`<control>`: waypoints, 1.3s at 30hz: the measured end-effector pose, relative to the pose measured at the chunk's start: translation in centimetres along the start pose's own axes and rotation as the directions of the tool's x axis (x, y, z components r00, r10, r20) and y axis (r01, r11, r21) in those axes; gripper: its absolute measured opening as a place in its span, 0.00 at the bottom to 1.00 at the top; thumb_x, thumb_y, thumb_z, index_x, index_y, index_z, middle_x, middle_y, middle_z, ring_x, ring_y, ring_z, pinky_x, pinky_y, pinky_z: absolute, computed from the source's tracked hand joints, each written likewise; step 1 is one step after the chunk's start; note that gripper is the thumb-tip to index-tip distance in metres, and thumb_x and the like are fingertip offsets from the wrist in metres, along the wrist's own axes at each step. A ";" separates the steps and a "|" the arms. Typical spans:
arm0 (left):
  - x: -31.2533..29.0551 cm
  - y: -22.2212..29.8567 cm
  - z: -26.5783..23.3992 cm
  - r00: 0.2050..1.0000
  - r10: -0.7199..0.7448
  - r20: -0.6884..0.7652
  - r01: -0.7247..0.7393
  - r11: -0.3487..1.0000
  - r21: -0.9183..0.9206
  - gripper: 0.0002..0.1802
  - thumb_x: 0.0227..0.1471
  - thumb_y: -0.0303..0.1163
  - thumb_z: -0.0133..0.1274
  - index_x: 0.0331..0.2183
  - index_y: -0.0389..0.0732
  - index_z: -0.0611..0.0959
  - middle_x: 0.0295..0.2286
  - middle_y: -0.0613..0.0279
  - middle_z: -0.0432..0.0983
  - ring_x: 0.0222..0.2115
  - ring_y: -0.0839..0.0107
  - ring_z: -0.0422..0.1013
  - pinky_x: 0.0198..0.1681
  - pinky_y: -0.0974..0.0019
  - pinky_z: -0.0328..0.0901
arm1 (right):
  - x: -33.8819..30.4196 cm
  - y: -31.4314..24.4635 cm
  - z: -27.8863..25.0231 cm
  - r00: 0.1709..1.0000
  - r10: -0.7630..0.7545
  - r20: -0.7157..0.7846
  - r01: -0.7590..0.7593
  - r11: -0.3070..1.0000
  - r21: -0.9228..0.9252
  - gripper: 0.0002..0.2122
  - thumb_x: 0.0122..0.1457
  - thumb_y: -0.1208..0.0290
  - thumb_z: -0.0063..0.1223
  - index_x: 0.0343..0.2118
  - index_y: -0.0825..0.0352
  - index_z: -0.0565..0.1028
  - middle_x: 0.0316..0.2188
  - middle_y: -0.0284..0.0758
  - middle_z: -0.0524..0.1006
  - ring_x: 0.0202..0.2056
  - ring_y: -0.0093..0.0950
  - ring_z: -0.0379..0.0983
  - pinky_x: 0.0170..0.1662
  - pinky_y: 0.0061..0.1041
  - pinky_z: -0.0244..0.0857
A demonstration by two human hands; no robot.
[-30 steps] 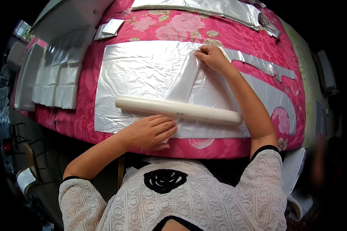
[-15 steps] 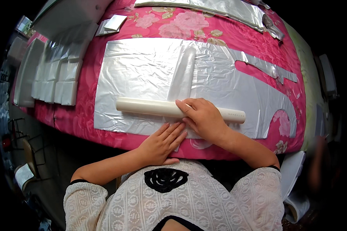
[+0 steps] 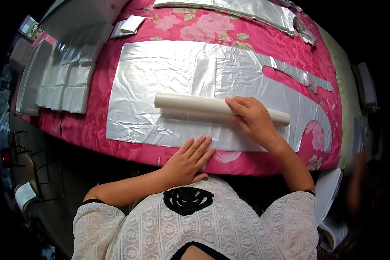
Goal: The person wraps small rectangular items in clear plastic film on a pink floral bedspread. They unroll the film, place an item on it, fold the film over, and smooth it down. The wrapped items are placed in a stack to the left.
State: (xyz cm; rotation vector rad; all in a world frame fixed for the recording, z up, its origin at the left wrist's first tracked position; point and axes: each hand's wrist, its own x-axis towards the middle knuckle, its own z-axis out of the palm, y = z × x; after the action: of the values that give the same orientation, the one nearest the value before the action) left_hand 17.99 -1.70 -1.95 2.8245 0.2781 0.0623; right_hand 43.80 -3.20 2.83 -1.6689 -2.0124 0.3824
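Viewed from above, over a pink, rose-patterned bench cover (image 3: 97,104); on it, spread lengthwise, a large, creased silvery plastic sheet (image 3: 147,78), with a narrow notch and a rounded cut-out toward the right-hand end; across the middle of the sheet, a smooth off-white roll (image 3: 188,104), slightly aslant, left end farther away, right end nearer; on the roll, right of the midpoint, the right hand (image 3: 251,117), palm down and curled over the top; cannot tell whether clamped round or merely pressing; at the near edge of the sheet, the left hand (image 3: 188,160), flat and palm down, fingers a little apart, fingertips on the silvery plastic; to the left, rows of small white packets (image 3: 65,89), just beside a long pale tray (image 3: 32,78); behind these, a pale grey box (image 3: 82,19); near the box, overlapping flat white pieces (image 3: 132,24); along the far side, a pile of silvery film (image 3: 229,8), crumpled at the right end; closest to view, a cream patterned top (image 3: 195,234) with a black rosette (image 3: 188,200).
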 end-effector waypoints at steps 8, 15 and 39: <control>0.1 0.7 0.4 0.999 -0.028 -0.027 0.029 0.999 0.030 0.41 0.48 0.54 0.47 0.55 0.35 0.62 0.58 0.43 0.48 0.60 0.51 0.45 0.60 0.51 0.42 | 5.7 0.4 4.2 0.974 -0.176 -0.145 0.157 0.978 -0.137 0.23 0.44 0.78 0.56 0.47 0.60 0.72 0.43 0.33 0.73 0.43 0.34 0.67 0.49 0.33 0.60; -0.6 -1.7 -0.9 0.984 0.132 -0.117 -0.154 0.968 -0.198 0.36 0.43 0.40 0.57 0.52 0.34 0.66 0.55 0.46 0.56 0.57 0.53 0.53 0.59 0.52 0.50 | 12.4 5.8 3.5 0.951 -0.094 -0.295 0.025 0.973 -0.228 0.19 0.49 0.76 0.53 0.47 0.60 0.73 0.45 0.36 0.72 0.50 0.35 0.64 0.54 0.34 0.56; 0.6 -7.4 -4.6 0.986 0.089 -0.141 -0.108 0.985 -0.137 0.34 0.38 0.42 0.61 0.45 0.34 0.71 0.47 0.54 0.68 0.49 0.60 0.64 0.55 0.58 0.56 | -0.1 -3.5 6.1 0.983 -0.136 -0.124 0.148 0.985 0.093 0.14 0.42 0.82 0.52 0.36 0.68 0.75 0.38 0.36 0.74 0.39 0.33 0.69 0.42 0.29 0.66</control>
State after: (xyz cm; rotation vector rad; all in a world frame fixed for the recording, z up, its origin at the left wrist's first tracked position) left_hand 16.92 6.73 0.25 2.6926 0.1557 0.2840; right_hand 37.66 -3.41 -0.50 -1.4420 -1.9769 0.3232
